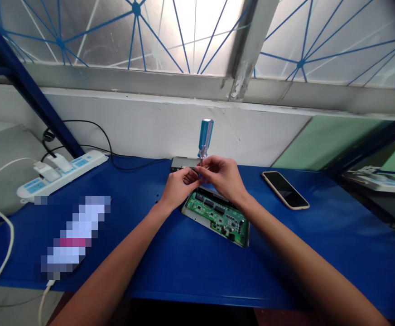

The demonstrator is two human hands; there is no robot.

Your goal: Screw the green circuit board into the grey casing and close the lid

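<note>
A screwdriver (206, 136) with a clear blue handle stands upright above the far end of a green circuit board (214, 213). The fingers of my right hand (225, 177) are closed around its metal shaft, below the handle. Pressed against them is my left hand (177, 188), its thumb and fingers pinched together close to the lower shaft; what they hold is hidden. The board lies in a shallow metal housing (197, 219), tilted across the blue table. My hands cover the screwdriver's tip and the board's far left corner.
Behind my hands sits a flat metal case (184, 162) against the wall. Several tiny dark screws (157, 198) lie left of the board. A phone (286, 190) rests at right, a blurred-out lit device (77, 240) at left. A power strip (65, 174) with cables stands back left.
</note>
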